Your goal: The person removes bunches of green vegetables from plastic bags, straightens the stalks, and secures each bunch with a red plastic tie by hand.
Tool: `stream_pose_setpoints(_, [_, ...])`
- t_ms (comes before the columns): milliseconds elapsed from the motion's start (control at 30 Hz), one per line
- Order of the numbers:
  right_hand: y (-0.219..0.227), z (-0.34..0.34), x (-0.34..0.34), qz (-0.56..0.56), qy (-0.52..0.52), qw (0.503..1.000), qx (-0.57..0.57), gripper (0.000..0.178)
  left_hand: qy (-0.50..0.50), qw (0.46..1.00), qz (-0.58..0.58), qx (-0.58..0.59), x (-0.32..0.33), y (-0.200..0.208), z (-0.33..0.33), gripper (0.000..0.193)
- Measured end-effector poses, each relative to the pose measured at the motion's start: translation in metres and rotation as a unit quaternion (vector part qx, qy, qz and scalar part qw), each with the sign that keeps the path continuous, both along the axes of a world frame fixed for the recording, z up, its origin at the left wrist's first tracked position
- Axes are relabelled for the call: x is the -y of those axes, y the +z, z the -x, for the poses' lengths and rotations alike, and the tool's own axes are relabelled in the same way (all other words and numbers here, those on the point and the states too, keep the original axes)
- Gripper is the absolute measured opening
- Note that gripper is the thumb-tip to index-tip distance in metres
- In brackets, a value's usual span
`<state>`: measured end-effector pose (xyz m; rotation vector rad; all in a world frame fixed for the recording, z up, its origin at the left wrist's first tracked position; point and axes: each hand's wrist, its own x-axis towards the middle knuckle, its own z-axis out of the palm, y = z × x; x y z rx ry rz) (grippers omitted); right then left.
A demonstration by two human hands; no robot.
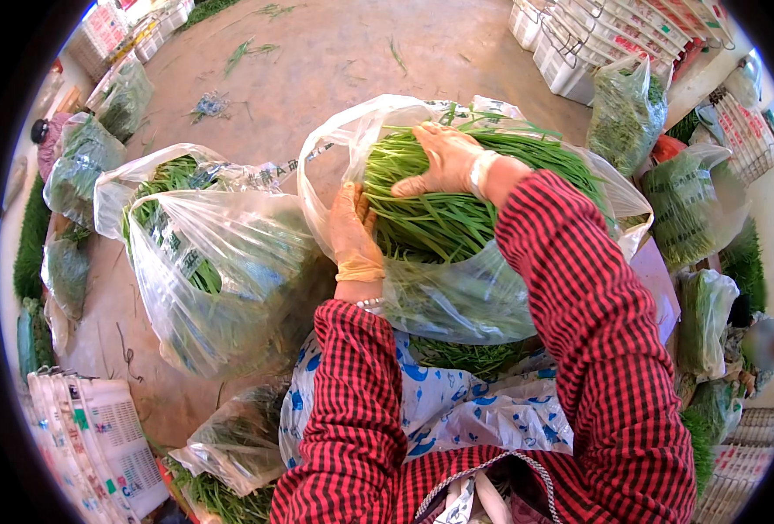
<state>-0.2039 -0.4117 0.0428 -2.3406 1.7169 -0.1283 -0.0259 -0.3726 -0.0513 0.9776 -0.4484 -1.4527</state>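
Note:
In front of me a clear plastic bag stands with its mouth spread, filled with long green chives. My right hand, in a pale orange glove, lies on top of the chives with its fingers apart. At the left side of the mouth my left hand, gloved the same way, has its fingers curled over the bag's rim against the cut ends of the bundle. Part of those fingers is hidden by the film. Beside it on the left, another clear bag of chives stands with its top gathered loosely.
More filled bags line the left side and the right side, including one bag. White crates stand at lower left, and stacked crates at far right. Loose leaves litter the floor. A blue-patterned plastic sheet covers my lap.

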Motion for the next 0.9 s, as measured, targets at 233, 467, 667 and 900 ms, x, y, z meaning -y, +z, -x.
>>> stream_pose_setpoints(233, [-0.025,-0.035,-0.013,-0.031,0.103,0.994,0.004,0.131,0.008,0.996,0.016,-0.091,0.010,-0.016,-0.007,0.038])
stream_pose_setpoints(467, [-0.029,-0.055,-0.041,0.014,0.041,0.993,-0.106,0.124,0.029,0.998,0.054,-0.003,0.002,-0.012,0.002,0.042])
stream_pose_setpoints(667, [-0.027,-0.028,0.028,-0.044,-0.003,0.999,-0.031,0.116,0.062,0.998,-0.024,-0.017,0.005,-0.008,-0.009,0.047])
stream_pose_setpoints(900, [-0.017,-0.038,0.063,-0.188,0.008,0.977,-0.098,0.083,0.058,0.997,-0.029,-0.029,0.005,-0.013,-0.007,0.049])
